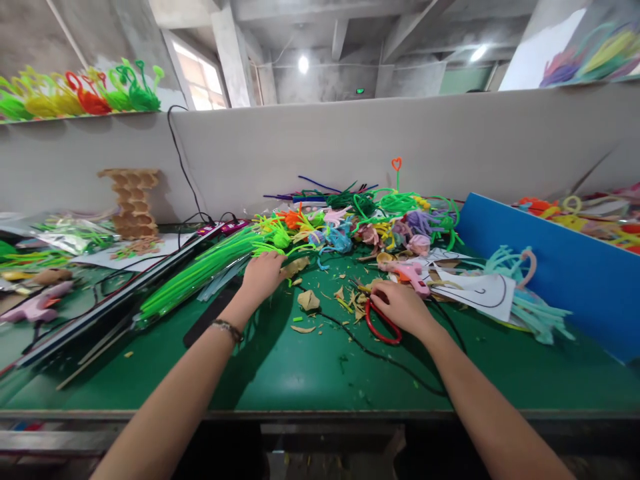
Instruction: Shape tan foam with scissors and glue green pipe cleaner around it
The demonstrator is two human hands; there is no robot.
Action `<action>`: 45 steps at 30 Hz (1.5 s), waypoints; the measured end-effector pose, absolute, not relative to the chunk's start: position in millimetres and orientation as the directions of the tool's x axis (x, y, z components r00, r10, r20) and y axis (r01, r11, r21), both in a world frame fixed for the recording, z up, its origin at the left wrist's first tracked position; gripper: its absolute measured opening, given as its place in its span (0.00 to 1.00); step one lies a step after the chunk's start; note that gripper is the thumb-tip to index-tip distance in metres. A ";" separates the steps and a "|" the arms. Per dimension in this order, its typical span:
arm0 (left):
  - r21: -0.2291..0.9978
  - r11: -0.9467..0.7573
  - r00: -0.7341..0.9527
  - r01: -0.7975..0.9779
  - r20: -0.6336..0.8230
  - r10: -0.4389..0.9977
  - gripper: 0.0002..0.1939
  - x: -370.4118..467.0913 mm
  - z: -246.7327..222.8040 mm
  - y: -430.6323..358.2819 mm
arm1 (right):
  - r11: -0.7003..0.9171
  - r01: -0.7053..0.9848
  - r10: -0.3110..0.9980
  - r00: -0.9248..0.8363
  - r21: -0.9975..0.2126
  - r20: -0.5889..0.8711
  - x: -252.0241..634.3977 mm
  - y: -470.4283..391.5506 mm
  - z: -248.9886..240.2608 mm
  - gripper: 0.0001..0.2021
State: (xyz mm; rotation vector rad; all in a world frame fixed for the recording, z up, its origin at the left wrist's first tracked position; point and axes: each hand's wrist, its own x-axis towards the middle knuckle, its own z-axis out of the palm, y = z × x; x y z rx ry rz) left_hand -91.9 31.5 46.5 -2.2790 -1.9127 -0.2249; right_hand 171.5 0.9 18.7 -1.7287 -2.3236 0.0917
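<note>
My left hand (264, 272) reaches to the front of the pile, its fingers curled beside light green pipe cleaners (299, 249); whatever they hold is hidden. A crumpled tan scrap (295, 268) lies just right of it. My right hand (400, 305) is closed on a pair of scissors (384, 332) near the pivot. Their red handle loops hang toward me, and the blades point away to the left. Under and beside the blades are tan paper-like scraps (359, 307). A pink glue gun (409, 273) rests just beyond my right hand.
Colourful pipe-cleaner pieces (340, 233) are heaped at the back. A bagged bundle of green pipe cleaners (200, 270) lies left, beside a dark flat object (213, 317). A black cord (370, 357) crosses the green table (300, 387). A blue panel (545, 267) bounds the right side.
</note>
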 end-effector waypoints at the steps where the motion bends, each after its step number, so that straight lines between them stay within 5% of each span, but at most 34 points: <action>1: -0.045 -0.158 0.164 0.986 0.207 0.965 0.16 -91.8 46.5 36.8 | 0.295 0.934 0.951 -0.267 -0.203 0.155 171.8 0.6 18.7 0.10; 9: -0.119 -0.072 0.094 0.990 0.195 0.976 0.16 -93.7 56.1 51.7 | 0.297 0.906 0.952 -0.256 -0.303 0.166 172.1 -1.3 18.1 0.08; 15: -0.077 0.021 0.004 0.997 0.311 0.950 0.21 -93.1 99.2 46.3 | 0.284 0.820 0.953 -0.187 -0.496 0.236 173.4 1.7 16.5 0.06; 20: -0.038 -0.100 0.107 0.994 0.360 0.927 0.22 -60.9 113.2 -1.6 | 0.372 0.547 0.928 -0.228 -0.750 0.294 158.1 -11.2 24.9 0.13; 23: -0.010 -0.298 0.295 0.954 0.175 0.939 0.20 -38.0 89.4 -33.2 | 0.371 0.275 0.915 -0.273 -0.887 0.298 146.5 -22.3 30.3 0.20; 28: 0.186 -0.482 0.485 0.856 0.033 0.874 0.16 -29.0 46.8 -55.1 | 0.322 -0.006 0.931 -0.181 -0.947 0.318 145.0 -25.3 33.8 0.20; 32: 0.781 -0.395 0.552 0.484 0.078 0.830 0.13 -26.3 37.5 -56.0 | 0.289 -0.042 0.926 -0.242 -0.956 0.290 144.8 -27.9 33.0 0.21; 34: 0.934 -0.250 0.524 0.257 0.082 0.848 0.18 -19.6 35.8 -54.1 | 0.261 -0.015 0.907 -0.338 -0.965 0.251 140.5 -32.2 32.3 0.20; 39: 0.956 -0.254 0.402 0.147 0.177 0.898 0.16 -7.6 28.6 -47.0 | 0.249 0.011 0.896 -0.382 -0.968 0.226 134.3 -37.2 32.9 0.14; 45: 0.814 -0.402 0.372 0.419 0.250 0.894 0.16 -19.8 22.8 -43.9 | 0.387 0.264 0.886 -0.370 -0.883 0.277 144.7 -31.8 32.8 0.07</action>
